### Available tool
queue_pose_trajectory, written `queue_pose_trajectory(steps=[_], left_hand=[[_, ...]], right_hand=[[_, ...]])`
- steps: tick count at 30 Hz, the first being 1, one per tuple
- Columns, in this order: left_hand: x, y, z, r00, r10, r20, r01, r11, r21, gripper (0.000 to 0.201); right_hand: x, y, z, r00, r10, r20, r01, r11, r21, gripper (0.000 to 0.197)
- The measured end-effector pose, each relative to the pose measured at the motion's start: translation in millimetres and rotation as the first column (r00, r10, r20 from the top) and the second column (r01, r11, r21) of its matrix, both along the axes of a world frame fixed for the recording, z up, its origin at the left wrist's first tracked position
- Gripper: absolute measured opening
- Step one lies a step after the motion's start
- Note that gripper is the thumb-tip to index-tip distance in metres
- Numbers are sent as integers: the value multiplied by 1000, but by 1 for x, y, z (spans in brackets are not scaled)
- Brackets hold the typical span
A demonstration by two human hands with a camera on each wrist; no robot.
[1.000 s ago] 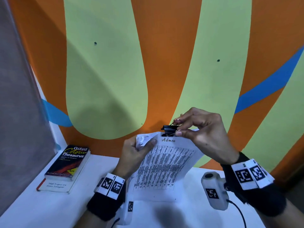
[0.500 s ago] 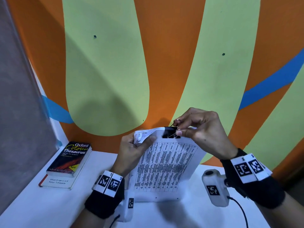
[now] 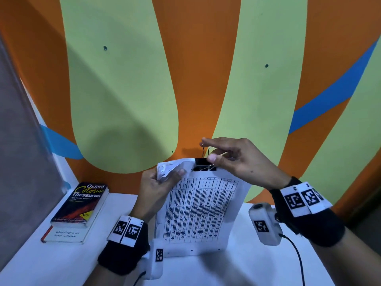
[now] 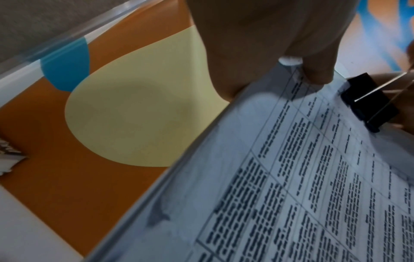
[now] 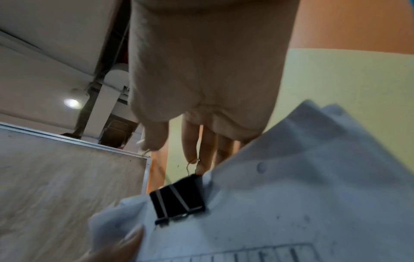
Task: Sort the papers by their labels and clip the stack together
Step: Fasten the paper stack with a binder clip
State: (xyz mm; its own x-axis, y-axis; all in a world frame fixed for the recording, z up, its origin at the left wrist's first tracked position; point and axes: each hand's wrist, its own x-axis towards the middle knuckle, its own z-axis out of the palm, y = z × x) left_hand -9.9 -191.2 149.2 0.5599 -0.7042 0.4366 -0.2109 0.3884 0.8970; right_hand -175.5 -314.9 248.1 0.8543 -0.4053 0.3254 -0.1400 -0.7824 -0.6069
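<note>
Paper: white stack of printed tables, held upright over the table, bottom edge near its surface; top left corner crumpled.
Clip: black binder clip clamped on the stack's top edge at 12 o'clock; one wire handle lies flat on the front sheet, the other stands up.
Left hand: at the stack's 10 o'clock, wrist low, forearm rising from 7 o'clock; thumb on the front sheet, fingers curled behind, pinching the crumpled corner.
Right hand: reaches in from 4 o'clock, palm down above the top edge; thumb and forefinger pinch the clip's upright wire handle, other fingers loosely extended.
Books: two stacked at 9 o'clock on the table, the top one an Oxford Thesaurus.
Wall: orange, pale green and blue shapes behind.
</note>
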Motion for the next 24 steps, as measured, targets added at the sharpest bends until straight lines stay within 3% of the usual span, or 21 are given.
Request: queue_pose_trajectory(steps=[2, 4, 7, 10, 12, 15, 20, 24], left_hand=[[-1, 1, 1, 1000, -6, 4, 6, 1000, -17, 37], [-5, 2, 3, 999, -24, 25, 24, 1000, -6, 41], [-6, 1, 2, 998, -23, 53, 22, 1000, 5, 33], [-2, 0, -1, 998, -19, 59, 18, 1000, 12, 7], [-1, 0, -3, 998, -21, 65, 19, 1000, 20, 7], [-3, 2, -1, 997, -23, 73, 21, 999, 30, 8], [-2, -1, -1, 998, -22, 59, 20, 999, 43, 11], [9, 1, -3, 998, 43, 35, -45, 997, 58, 24]], right_hand=[[2, -1, 0, 986, -10, -166, 3, 999, -45, 81], [5, -2, -4, 937, -78, -340, 13, 982, -191, 107], [12, 0, -9, 879, -200, -433, 28, 928, -371, 118], [17, 1, -8, 842, -254, -476, 24, 899, -438, 95], [21, 2, -10, 829, -270, -491, 5, 880, -475, 70], [26, 1, -17, 843, -289, -453, 23, 862, -506, 51], [21, 2, -17, 865, -365, -344, 127, 823, -554, 48], [-10, -22, -15, 827, -506, -247, 351, 806, -477, 49]])
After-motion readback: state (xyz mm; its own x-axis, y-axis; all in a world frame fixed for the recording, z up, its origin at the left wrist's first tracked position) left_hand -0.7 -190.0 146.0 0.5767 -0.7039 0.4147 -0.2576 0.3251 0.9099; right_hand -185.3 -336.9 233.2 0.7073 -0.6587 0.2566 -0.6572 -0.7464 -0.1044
